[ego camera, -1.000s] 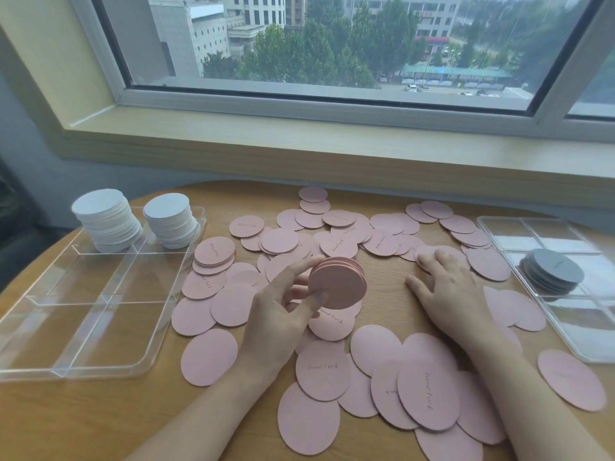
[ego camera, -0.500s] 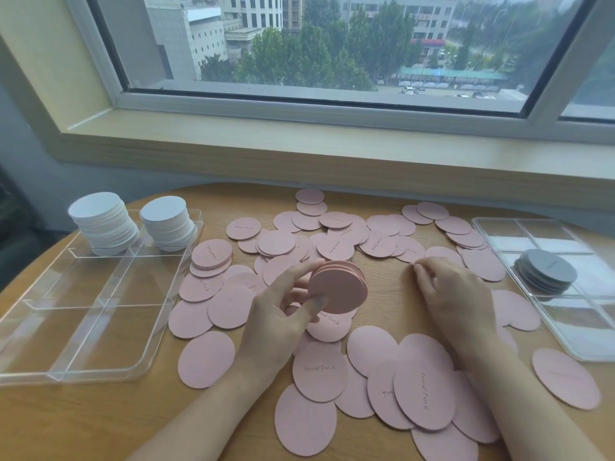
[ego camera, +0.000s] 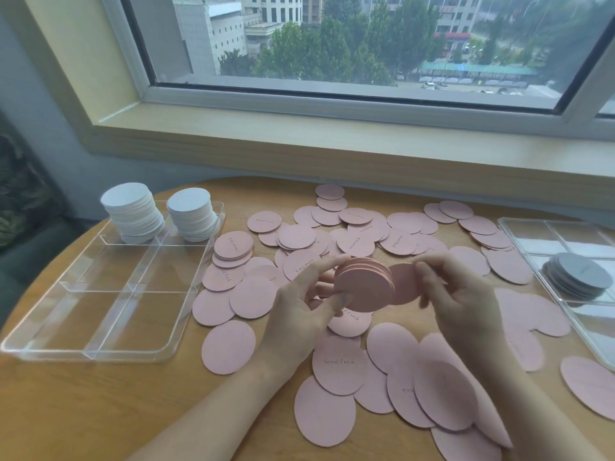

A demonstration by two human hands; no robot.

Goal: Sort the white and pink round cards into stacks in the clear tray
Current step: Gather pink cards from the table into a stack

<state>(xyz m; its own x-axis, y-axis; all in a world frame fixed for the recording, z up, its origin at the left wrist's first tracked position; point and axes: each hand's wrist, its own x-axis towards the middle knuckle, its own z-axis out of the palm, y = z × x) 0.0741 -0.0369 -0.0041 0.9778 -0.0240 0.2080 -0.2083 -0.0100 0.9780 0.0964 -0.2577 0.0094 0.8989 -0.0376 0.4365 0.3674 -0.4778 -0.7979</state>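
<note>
Many pink round cards [ego camera: 337,366] lie scattered over the wooden table [ego camera: 100,410]. My left hand [ego camera: 299,314] grips a small stack of pink cards [ego camera: 362,287], held on edge above the table's middle. My right hand [ego camera: 456,294] pinches a single pink card [ego camera: 404,282] right behind that stack, touching it. A clear tray [ego camera: 100,327] with several compartments sits at the left. Two stacks of white cards [ego camera: 133,216] stand in its two far compartments; its near compartments hold nothing.
A second clear tray [ego camera: 532,227] at the right edge holds a stack of grey round cards [ego camera: 577,276]. The window sill [ego camera: 332,138] runs behind the table. Pink cards cover most of the middle and right of the tabletop.
My right hand has lifted off the table with one pink card and brought it against the back of the stack held by my left hand. The left hand has stayed nearly still.
</note>
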